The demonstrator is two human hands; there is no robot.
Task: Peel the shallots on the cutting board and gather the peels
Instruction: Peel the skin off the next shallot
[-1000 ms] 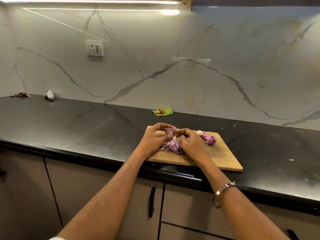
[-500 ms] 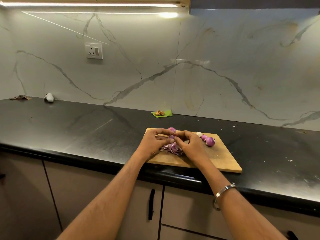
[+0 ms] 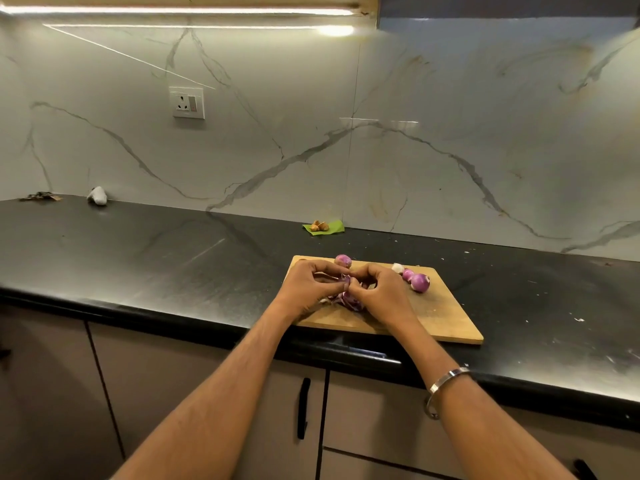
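A wooden cutting board point(image 3: 440, 317) lies on the black counter. Over its left half my left hand point(image 3: 304, 289) and my right hand point(image 3: 381, 292) meet fingertip to fingertip, both pinching a purple shallot point(image 3: 345, 281) between them. Under the hands sits a heap of purple peels point(image 3: 348, 301). One shallot point(image 3: 343, 260) rests at the board's far edge just behind my fingers. Two more peeled shallots point(image 3: 417, 281) and a small white piece point(image 3: 397, 267) lie on the right part of the board.
A green leaf with brown bits point(image 3: 323, 227) lies by the marble backsplash behind the board. A white object point(image 3: 97, 195) and dark scraps point(image 3: 40, 196) sit far left. A wall socket point(image 3: 188, 102) is above. Cabinet doors with black handles point(image 3: 303, 408) lie below the counter.
Both hands have drawn closer together and dropped lower over the peel heap, fingertips now pinched tight on the shallot. The other shallots have not moved.
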